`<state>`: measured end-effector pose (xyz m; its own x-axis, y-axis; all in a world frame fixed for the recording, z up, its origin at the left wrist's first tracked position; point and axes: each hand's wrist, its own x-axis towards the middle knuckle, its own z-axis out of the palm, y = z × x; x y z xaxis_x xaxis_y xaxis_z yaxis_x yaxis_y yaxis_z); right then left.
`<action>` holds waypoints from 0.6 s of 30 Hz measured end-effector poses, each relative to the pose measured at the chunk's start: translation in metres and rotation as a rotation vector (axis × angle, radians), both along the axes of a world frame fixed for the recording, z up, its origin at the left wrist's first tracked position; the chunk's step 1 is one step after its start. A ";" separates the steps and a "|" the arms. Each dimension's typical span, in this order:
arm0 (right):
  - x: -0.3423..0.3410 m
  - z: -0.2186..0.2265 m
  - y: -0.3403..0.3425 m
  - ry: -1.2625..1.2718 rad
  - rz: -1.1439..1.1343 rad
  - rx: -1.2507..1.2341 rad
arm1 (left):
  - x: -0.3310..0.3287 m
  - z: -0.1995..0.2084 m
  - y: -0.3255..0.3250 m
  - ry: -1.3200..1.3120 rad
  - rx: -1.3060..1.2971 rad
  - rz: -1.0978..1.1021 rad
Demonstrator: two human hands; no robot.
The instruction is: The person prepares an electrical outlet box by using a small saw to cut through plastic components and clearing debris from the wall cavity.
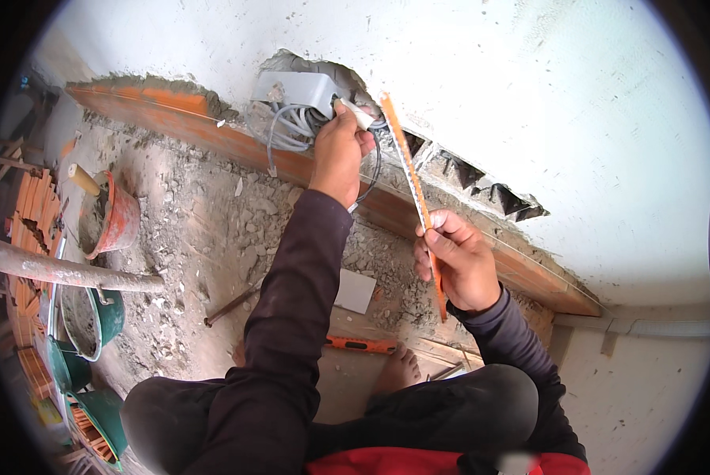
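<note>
Your left hand curls against the grey rectangular plastic box at the wall's broken lower edge, exact hold hidden; your right hand pinches a long, thin orange strip.

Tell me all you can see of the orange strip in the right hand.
The orange strip is long, thin and straight, with a pale, speckled left edge; its material is unclear. It slants down to the right, pinched below its middle in the right hand. Whether its upper tip touches the wall is unclear.
</note>
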<state>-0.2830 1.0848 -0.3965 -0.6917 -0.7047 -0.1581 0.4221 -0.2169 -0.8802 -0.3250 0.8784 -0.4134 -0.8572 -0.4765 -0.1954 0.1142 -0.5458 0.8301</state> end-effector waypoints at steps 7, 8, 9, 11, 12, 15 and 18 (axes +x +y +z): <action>-0.004 0.004 0.009 -0.338 0.171 -0.234 | 0.044 0.029 0.031 0.103 -0.277 0.111; -0.004 0.003 0.008 -0.381 0.195 -0.258 | 0.048 0.035 0.032 0.201 -0.213 0.009; -0.003 0.001 0.008 -0.425 0.219 -0.282 | 0.051 0.041 0.033 0.295 -0.147 -0.093; -0.002 -0.002 0.008 -0.488 0.262 -0.320 | 0.052 0.043 0.032 0.433 -0.112 -0.228; -0.001 -0.003 0.008 -0.507 0.286 -0.339 | 0.051 0.043 0.028 0.453 -0.153 -0.245; 0.001 -0.003 0.008 -0.537 0.350 -0.361 | 0.051 0.039 0.017 0.510 -0.246 -0.286; 0.005 -0.003 0.006 -0.541 0.387 -0.388 | 0.049 0.033 0.015 0.557 -0.283 -0.247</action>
